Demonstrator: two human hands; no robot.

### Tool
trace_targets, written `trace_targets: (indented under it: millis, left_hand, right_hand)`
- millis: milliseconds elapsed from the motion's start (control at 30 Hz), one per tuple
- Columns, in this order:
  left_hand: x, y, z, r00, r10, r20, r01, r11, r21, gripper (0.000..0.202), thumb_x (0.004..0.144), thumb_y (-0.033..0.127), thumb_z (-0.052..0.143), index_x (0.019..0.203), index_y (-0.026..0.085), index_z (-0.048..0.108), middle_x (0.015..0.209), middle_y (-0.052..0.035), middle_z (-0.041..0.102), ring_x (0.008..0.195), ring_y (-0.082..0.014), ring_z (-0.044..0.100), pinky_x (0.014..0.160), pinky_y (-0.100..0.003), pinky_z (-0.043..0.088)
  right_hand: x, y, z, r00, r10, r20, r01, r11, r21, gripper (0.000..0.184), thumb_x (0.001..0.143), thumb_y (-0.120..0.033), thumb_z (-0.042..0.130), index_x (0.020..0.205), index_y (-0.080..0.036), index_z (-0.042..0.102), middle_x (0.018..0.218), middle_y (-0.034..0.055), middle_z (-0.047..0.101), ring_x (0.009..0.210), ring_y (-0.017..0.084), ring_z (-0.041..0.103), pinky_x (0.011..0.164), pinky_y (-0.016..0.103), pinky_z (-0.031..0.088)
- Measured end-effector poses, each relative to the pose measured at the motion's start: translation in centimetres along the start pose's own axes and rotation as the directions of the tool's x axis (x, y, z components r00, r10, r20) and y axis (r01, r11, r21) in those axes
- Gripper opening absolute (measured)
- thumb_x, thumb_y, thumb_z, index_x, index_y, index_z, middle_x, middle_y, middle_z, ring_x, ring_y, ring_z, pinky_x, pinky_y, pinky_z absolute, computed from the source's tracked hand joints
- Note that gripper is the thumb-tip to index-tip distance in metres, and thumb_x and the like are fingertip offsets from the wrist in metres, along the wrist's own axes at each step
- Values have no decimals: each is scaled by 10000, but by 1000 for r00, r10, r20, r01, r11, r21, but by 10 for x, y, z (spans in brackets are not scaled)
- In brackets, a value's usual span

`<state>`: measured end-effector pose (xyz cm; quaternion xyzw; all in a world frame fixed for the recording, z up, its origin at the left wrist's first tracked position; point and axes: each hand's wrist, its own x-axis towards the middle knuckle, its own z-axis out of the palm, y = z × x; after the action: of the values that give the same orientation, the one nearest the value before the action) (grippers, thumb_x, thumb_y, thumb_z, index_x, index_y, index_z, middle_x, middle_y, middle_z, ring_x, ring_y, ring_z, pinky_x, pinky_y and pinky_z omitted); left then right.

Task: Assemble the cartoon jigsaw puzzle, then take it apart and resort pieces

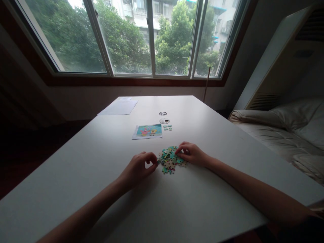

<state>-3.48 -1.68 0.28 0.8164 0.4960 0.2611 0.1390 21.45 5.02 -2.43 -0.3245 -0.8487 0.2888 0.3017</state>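
A heap of small jigsaw puzzle pieces [169, 164], teal, green, yellow and tan, lies on the white table [197, 202]. At the heap's left edge, my left hand [141, 166] is closed in a pinch on a puzzle piece, mostly hidden by the fingertips. My right hand [191, 153] reaches the heap's upper right side, its thumb and forefinger closed around a teal piece. Just beyond the heap lies a colourful picture sheet [149, 131] with cartoon figures. Several sorted puzzle pieces [167, 128] lie in two short rows beside the sheet's right edge.
Two small round objects [164, 121] lie behind the sorted pieces. White paper [118, 107] rests at the table's far left. A cream padded seat [275, 131] stands along the right side, and a thin stick [207, 84] leans below the window.
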Motion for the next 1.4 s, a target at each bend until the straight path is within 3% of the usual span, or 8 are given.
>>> trace_targets:
  millis: [100, 233, 367, 500, 667, 933, 1100, 1400]
  left_hand:
    - [0, -2, 2, 1000, 7, -11, -7, 1000, 6, 71, 738, 212, 526, 739, 190, 593, 662, 17, 590, 599, -110, 524, 564, -205, 405]
    - [2, -9, 6, 999, -16, -45, 18, 999, 45, 93, 763, 215, 503, 767, 196, 594, 688, 9, 592, 625, -125, 540, 585, -226, 425]
    - [5, -11, 14, 998, -18, -61, 23, 997, 75, 126, 793, 225, 489, 821, 204, 610, 777, -17, 621, 757, -170, 567, 696, -289, 458]
    - [5, -8, 22, 999, -7, -52, 12, 993, 114, 263, 837, 289, 473, 1058, 196, 581, 1081, -83, 610, 1030, -234, 520, 884, -396, 411]
    - [1, -3, 24, 994, 42, 105, -62, 979, 192, 400, 881, 339, 423, 1253, 196, 464, 1329, -100, 463, 1226, -258, 399, 995, -461, 318]
    - [-9, -4, 14, 959, 122, 254, -160, 978, 136, 387, 894, 313, 412, 1275, 245, 430, 1358, -95, 426, 1248, -256, 381, 1015, -490, 303]
    - [-11, 1, 9, 945, 211, 250, -233, 970, 64, 330, 861, 264, 474, 1187, 222, 507, 1271, -97, 504, 1156, -237, 471, 972, -412, 382]
    - [-6, 8, 6, 944, 233, 235, -247, 969, 30, 223, 851, 262, 497, 1056, 220, 573, 1119, -79, 581, 1013, -215, 532, 890, -364, 435]
  right_hand:
    - [0, 1, 0, 1000, -23, -12, 23, 999, -39, 137, 787, -238, 567, 854, -167, 664, 867, 55, 585, 622, 92, 493, 615, 234, 436]
    - [3, 1, -1, 998, -65, -25, 58, 978, -202, 260, 832, -303, 521, 1043, -195, 626, 1042, 91, 611, 982, 192, 530, 873, 347, 408]
    - [5, -6, 1, 992, 3, 125, 46, 923, -382, 426, 902, -395, 372, 1281, -222, 460, 1315, 89, 477, 1208, 237, 413, 984, 438, 318]
    - [3, -15, 4, 966, 48, 253, 68, 900, -430, 495, 914, -454, 307, 1355, -235, 357, 1418, 77, 341, 1301, 242, 303, 1057, 475, 210]
    - [-2, -22, 6, 947, -27, 320, 128, 945, -302, 511, 905, -451, 350, 1353, -206, 360, 1414, 99, 344, 1314, 237, 283, 1081, 468, 181]
    - [-12, -38, 3, 920, -93, 381, 143, 984, -105, 465, 913, -384, 369, 1329, -178, 395, 1364, 128, 410, 1294, 213, 314, 1077, 428, 230]
    - [-13, -40, 2, 921, -145, 362, 167, 986, -29, 409, 886, -356, 446, 1246, -167, 490, 1281, 120, 492, 1237, 192, 392, 1034, 363, 317]
    - [-14, -37, 8, 951, -231, 205, 240, 971, -16, 241, 796, -295, 595, 1002, -173, 624, 1042, 101, 622, 987, 180, 553, 892, 326, 431]
